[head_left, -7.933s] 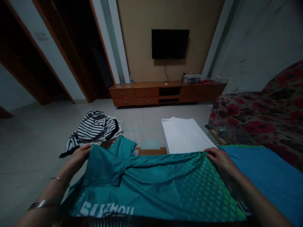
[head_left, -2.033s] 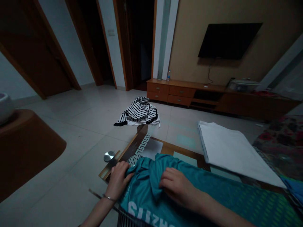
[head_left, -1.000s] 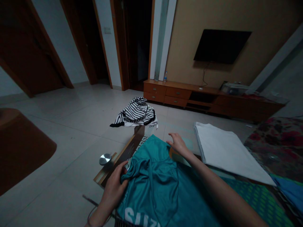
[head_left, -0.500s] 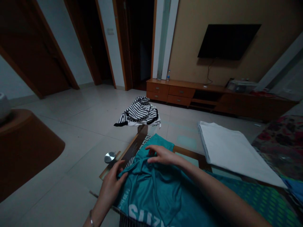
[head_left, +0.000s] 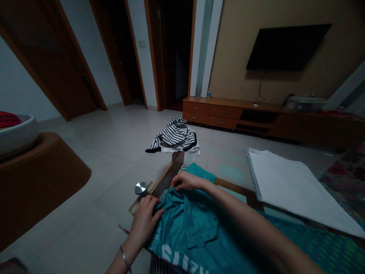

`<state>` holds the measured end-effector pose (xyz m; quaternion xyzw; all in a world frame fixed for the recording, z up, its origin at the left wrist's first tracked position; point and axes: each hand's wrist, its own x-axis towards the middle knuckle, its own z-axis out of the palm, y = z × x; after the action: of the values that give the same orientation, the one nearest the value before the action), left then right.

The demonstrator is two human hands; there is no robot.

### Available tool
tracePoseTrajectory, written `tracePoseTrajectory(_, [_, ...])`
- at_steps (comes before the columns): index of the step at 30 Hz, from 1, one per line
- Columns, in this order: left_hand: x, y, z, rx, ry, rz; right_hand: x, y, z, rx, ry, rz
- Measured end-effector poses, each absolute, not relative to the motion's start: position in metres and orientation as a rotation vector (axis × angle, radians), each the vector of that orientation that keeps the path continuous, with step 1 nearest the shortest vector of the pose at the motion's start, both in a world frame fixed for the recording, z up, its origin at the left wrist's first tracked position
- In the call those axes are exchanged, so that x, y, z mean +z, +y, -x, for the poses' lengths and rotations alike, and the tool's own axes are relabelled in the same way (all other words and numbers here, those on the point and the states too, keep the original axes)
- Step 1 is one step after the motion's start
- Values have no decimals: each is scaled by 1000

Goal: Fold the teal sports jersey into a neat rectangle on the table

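A teal sports shirt (head_left: 205,232) with white lettering and a green dotted pattern lies spread over the near end of a glass-topped table (head_left: 168,177). My left hand (head_left: 146,219) grips the shirt's left edge near the table's corner, its fingers closed on the cloth. My right hand (head_left: 185,181) reaches across and pinches the fabric by the sleeve, a little farther along the same edge. A folded white garment (head_left: 288,186) rests on the table to the right. A black-and-white striped garment (head_left: 175,137) lies bunched at the table's far end.
A low wooden TV cabinet (head_left: 242,116) and a wall-mounted television (head_left: 286,47) stand at the back. A round brown stand with a white bowl (head_left: 17,133) is at the left. Tiled floor (head_left: 94,152) lies between. Dark doorways open at the back left.
My right hand has pulled back from the table's middle to the shirt's left sleeve and closed on the cloth. My left hand stays on the shirt's left edge. The view has shifted left.
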<state>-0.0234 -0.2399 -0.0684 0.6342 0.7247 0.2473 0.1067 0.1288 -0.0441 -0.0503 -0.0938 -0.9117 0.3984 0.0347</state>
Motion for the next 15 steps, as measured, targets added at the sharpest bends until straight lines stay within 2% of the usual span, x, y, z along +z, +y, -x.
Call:
tracePoseTrajectory(3, [-66, -238, 23, 728, 2182, -1863, -59, -43, -121, 1165, -2794, 310])
tracePoseTrajectory(6, [-66, -240, 27, 726, 2211, -1867, -62, -39, -116, 932, -2787, 513])
tracePoseTrajectory(10, [-70, -245, 33, 655, 2270, -1867, -39, -45, -141, 779, -2696, 633])
tracePoseTrajectory(15, [-73, -245, 36, 625, 2257, -1859, -8, -107, -216, 817, -2839, 347])
